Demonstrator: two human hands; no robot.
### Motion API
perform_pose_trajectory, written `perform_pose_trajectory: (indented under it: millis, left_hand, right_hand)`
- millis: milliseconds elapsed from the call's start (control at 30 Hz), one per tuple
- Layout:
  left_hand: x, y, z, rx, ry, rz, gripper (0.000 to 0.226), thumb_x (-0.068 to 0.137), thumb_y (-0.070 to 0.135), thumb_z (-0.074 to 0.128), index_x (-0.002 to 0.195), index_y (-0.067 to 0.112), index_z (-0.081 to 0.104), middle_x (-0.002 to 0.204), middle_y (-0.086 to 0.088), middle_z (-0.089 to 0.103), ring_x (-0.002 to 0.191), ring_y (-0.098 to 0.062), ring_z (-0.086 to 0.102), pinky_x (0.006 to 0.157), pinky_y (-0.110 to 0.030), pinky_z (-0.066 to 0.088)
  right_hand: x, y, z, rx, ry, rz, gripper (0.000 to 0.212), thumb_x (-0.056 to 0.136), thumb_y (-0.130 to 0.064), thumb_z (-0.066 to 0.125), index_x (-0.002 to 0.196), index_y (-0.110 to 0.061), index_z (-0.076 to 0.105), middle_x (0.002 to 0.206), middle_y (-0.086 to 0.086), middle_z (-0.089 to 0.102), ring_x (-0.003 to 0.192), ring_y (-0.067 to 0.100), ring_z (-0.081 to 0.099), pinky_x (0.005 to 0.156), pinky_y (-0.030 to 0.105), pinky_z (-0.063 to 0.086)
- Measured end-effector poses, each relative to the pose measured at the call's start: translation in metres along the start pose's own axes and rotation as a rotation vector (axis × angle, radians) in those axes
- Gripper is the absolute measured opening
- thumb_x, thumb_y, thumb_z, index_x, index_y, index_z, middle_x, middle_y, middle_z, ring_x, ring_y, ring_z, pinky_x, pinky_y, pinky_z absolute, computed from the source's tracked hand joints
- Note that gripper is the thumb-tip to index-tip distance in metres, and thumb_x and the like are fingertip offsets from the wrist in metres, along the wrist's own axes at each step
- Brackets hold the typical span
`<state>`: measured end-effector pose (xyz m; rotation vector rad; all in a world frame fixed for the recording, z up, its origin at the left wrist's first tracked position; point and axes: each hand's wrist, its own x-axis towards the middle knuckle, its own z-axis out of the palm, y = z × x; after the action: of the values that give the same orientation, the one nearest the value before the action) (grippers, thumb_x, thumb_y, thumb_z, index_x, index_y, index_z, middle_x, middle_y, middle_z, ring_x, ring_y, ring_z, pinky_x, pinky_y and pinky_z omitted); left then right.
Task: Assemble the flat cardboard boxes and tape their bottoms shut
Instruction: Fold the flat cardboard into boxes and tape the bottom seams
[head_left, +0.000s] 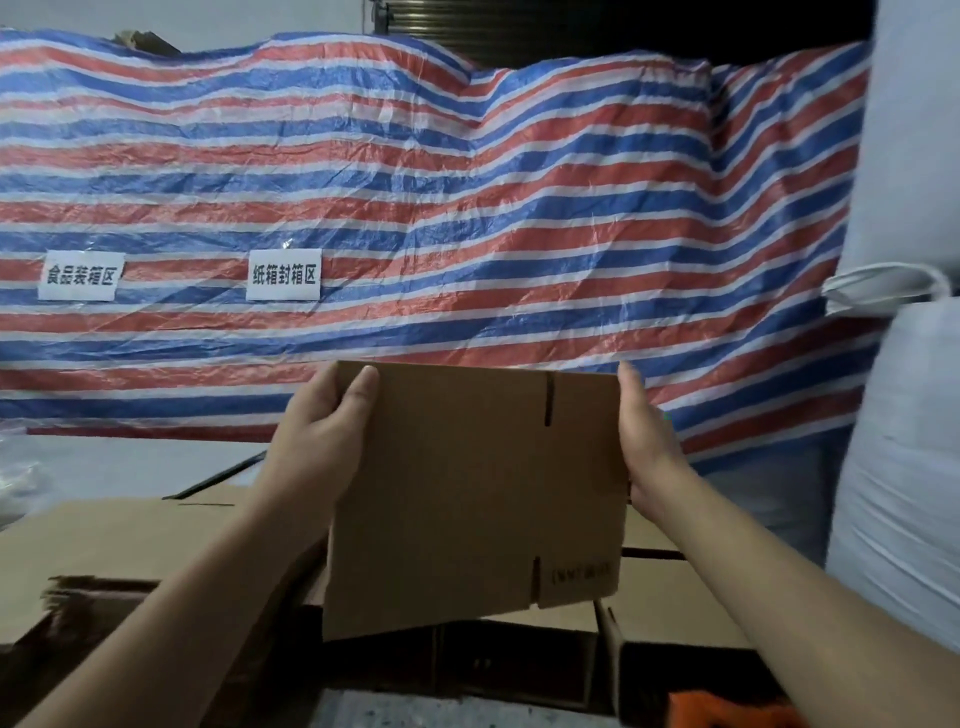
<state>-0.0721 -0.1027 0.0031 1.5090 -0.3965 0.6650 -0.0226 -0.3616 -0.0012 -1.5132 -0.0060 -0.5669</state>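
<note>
Barely begun, by the look of it. The flat cardboard box (475, 493) is raised upright in front of the person, folded flat, no flap turned, no tape on it. My reading: opening it into a square, folding the bottom flaps and taping the seam are all left to do for this one. No tape or dispenser shows anywhere in view.

Hands: the left hand (322, 431) grips the box's left edge near the top corner, about 10 o'clock on the panel, thumb (358, 400) laid across the front face, other fingers wrapped behind and out of sight. The right hand (644, 441) clamps the right edge at about 2 to 3 o'clock, seen side-on, fingers hidden behind the cardboard; it reads as a grip on the edge.

The box itself: plain brown corrugated board, clean, one broad panel facing the camera. Flap slots cut in at 1 o'clock and at 5 o'clock. A faint printed mark sits near the lower right corner, too blurred to read. The bottom edge tilts slightly, lower at the left.

Around: more flat cardboard sheets (119, 535) lie below at 7 to 8 o'clock, and further brown board at 5 o'clock; whether any of these are finished boxes I cannot tell. Behind stands a striped red, white and blue tarpaulin (415, 182) with two white paper labels (283, 274). White woven sacks (904, 467) stack at 3 o'clock.
</note>
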Motion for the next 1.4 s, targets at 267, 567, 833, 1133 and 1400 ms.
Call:
perform_pose_trajectory:
  millis: [267, 567, 833, 1133, 1400]
  left_hand:
    - [-0.005, -0.021, 0.015, 0.051, -0.138, -0.238, 0.012, 0.097, 0.034, 0.057, 0.104, 0.032, 0.067, 0.102, 0.001, 0.07, 0.101, -0.02, 0.065, 0.091, -0.047, 0.053]
    - [-0.081, -0.09, 0.02, 0.063, -0.07, -0.466, 0.022, 0.094, 0.036, 0.061, 0.1, 0.016, 0.068, 0.098, -0.011, 0.069, 0.096, -0.028, 0.065, 0.088, -0.047, 0.054]
    - [-0.07, -0.098, 0.008, 0.162, -0.209, -0.494, 0.028, 0.091, 0.037, 0.064, 0.094, 0.01, 0.069, 0.086, -0.011, 0.07, 0.085, -0.025, 0.066, 0.072, -0.034, 0.049]
    - [-0.04, -0.099, -0.004, 0.049, -0.688, -0.578, 0.029, 0.087, 0.043, 0.065, 0.097, 0.018, 0.075, 0.092, -0.008, 0.07, 0.08, -0.016, 0.068, 0.065, -0.025, 0.053]
    - [-0.043, -0.095, -0.003, 0.008, -0.706, -0.589, 0.041, 0.084, 0.044, 0.067, 0.116, 0.018, 0.072, 0.114, -0.014, 0.07, 0.096, -0.023, 0.07, 0.071, -0.03, 0.056]
  right_hand:
    - [-0.042, 0.01, -0.048, -0.006, 0.183, 0.03, 0.049, 0.092, -0.067, 0.051, 0.099, -0.022, 0.068, 0.094, 0.004, 0.076, 0.088, 0.024, 0.072, 0.089, 0.047, 0.056]
    - [-0.092, 0.107, -0.052, -0.09, 0.194, 0.184, 0.039, 0.097, -0.044, 0.048, 0.071, -0.016, 0.05, 0.064, 0.006, 0.048, 0.056, 0.02, 0.048, 0.057, 0.033, 0.038]
    - [-0.093, 0.12, -0.058, -0.1, 0.157, 0.188, 0.049, 0.093, -0.058, 0.056, 0.068, -0.016, 0.056, 0.052, -0.004, 0.053, 0.052, 0.014, 0.055, 0.055, 0.029, 0.043]
    - [-0.099, 0.12, -0.057, 0.015, 0.158, 0.175, 0.039, 0.091, -0.049, 0.065, 0.087, -0.01, 0.065, 0.059, -0.002, 0.067, 0.057, 0.015, 0.07, 0.048, 0.026, 0.053]
    - [-0.104, 0.121, -0.057, 0.065, 0.156, 0.139, 0.037, 0.091, -0.045, 0.068, 0.09, -0.008, 0.066, 0.067, 0.002, 0.071, 0.065, 0.022, 0.073, 0.05, 0.028, 0.055]
